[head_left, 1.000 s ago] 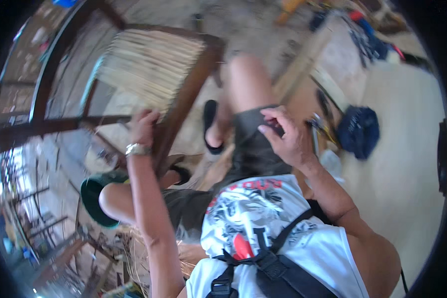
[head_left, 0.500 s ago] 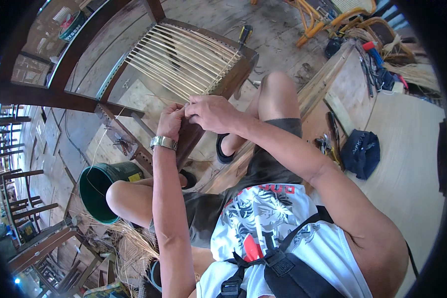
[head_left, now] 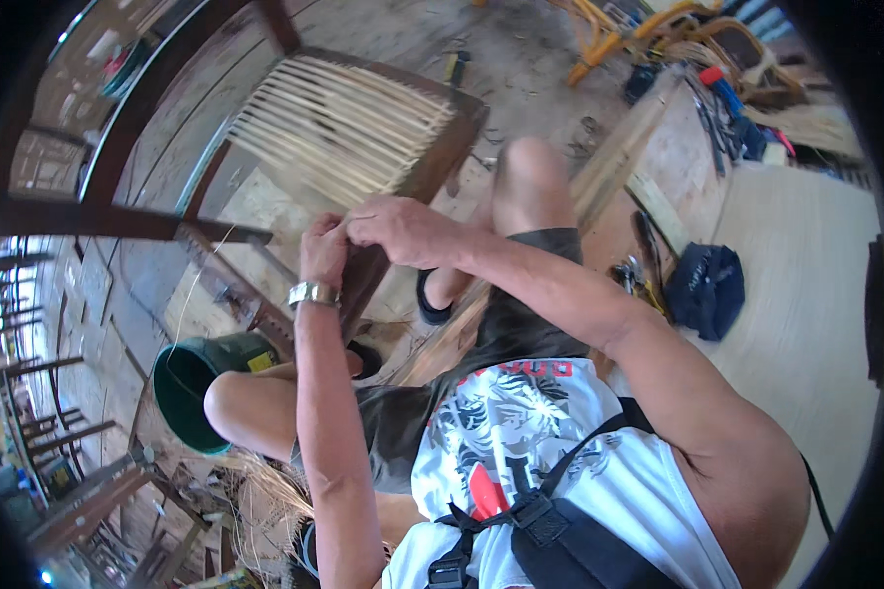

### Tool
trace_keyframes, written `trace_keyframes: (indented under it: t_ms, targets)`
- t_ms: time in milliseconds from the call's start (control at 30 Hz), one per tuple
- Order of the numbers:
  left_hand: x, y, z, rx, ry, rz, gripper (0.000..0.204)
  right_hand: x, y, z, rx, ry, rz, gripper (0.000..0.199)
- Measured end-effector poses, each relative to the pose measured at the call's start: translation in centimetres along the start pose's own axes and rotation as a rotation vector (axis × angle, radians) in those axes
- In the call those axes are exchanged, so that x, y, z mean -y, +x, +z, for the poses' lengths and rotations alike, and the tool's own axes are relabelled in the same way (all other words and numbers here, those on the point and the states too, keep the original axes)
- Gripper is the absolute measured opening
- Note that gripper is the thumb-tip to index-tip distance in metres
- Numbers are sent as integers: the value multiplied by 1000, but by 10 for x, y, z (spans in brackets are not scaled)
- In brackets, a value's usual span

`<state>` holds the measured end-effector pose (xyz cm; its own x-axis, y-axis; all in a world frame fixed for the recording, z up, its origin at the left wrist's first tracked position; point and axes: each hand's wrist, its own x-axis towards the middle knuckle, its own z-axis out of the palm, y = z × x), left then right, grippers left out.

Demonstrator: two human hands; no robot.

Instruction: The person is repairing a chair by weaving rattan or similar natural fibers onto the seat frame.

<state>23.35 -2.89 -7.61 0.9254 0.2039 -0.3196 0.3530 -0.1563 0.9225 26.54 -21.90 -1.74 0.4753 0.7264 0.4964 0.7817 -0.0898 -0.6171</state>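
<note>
A dark wooden chair frame (head_left: pixel 467 123) stands before me, its seat strung with pale parallel cane strands (head_left: pixel 339 108). At the seat's near left corner, my left hand (head_left: pixel 322 253) pinches with its fingers closed. My right hand (head_left: pixel 395 231) meets it there, thumb and fingers also pressed together. Between the fingertips is a thin cane strand, mostly hidden by the fingers. A long loose length of cane (head_left: pixel 189 290) curves down on the left toward a green bucket (head_left: pixel 182 398). Near the seat's far right corner a yellow-and-black tool handle (head_left: pixel 456 67) shows, blurred.
Loose cane fibres (head_left: pixel 265 481) lie below the bucket. On the right are a dark cloth bag (head_left: pixel 705 293), hand tools (head_left: pixel 638 280) and a pale board (head_left: pixel 796 265). Rattan furniture (head_left: pixel 599 39) stands at the far right; several wooden frames (head_left: pixel 54 393) stand along the left.
The view has shifted, so the chair and hands sit slightly further left, and the seat is blurred. Both hands stay together at the seat corner, still pinching.
</note>
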Motion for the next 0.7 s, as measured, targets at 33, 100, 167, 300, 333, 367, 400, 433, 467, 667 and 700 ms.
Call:
trace_keyframes:
  t_ms: [33, 100, 167, 300, 333, 367, 400, 433, 467, 667, 700]
  targets:
    - [0, -2, -1, 74, -169, 2, 24, 0, -1, 0, -26, 8, -7, 10]
    - [-1, -4, -2, -31, 55, 37, 25, 6, -5, 1, -94, 6, -65, 9]
    - [-1, 1, -2, -19, -105, -61, 22, 19, -16, -2, 31, -175, -4, 8]
    - [2, 10, -5, 89, -99, -9, 11, 65, -68, -32, -68, -135, -23, 8]
    - [3, 12, -8, 106, -87, -52, 12, 73, -84, -44, -122, -100, -34, 5]
    - [4, 14, -9, 141, -104, -44, 12, 77, -108, -62, -198, -95, 124, 5]
    - [5, 15, -11, 162, -112, -59, 12, 78, -136, -85, -263, -89, 278, 8]
    - [5, 17, -13, 170, -113, -62, 12, 78, -168, -110, -303, -165, 458, 12]
    - [5, 19, -15, 180, -74, -89, 11, 77, -200, -134, -361, -339, 618, 16]
    - [-1, 26, -22, 292, -64, -179, 9, 81, -394, -215, -245, -667, 1613, 24]
    - [-2, 26, -23, 295, -73, -217, 8, 83, -416, -214, -275, -663, 1534, 24]
